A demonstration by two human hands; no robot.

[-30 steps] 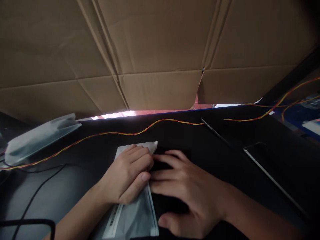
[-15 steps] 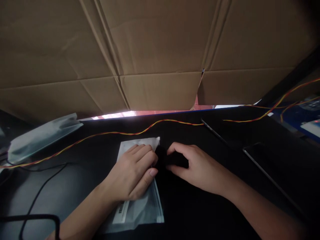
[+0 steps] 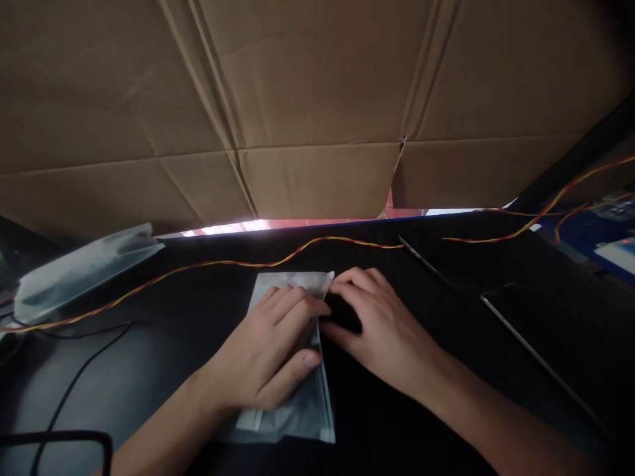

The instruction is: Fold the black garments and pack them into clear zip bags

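A translucent zip bag (image 3: 297, 423) with a pale label lies on the black table, its zip edge facing right. My left hand (image 3: 272, 350) is over the middle of the bag, fingers bent on it. Its index finger reaches the zip edge and its thumb lies lower on the bag. My right hand (image 3: 374, 324) is curled at the upper part of the zip edge, its fingertips close to the left index finger. A dark shape fills the space between its thumb and fingers; against the black table I cannot make out what it is.
A second translucent bag (image 3: 89, 271) lies at the left. A twisted red and yellow wire (image 3: 238, 263) crosses the table's back. Dark flat panels with a thin pale edge (image 3: 540, 360) lie at the right. Black cables (image 3: 74, 390) run at the left. Cardboard (image 3: 317, 79) rises behind.
The bag has shifted slightly right. My left thumb has moved away from the index finger, which now stretches further right. My right hand has moved left, up to the bag's edge.
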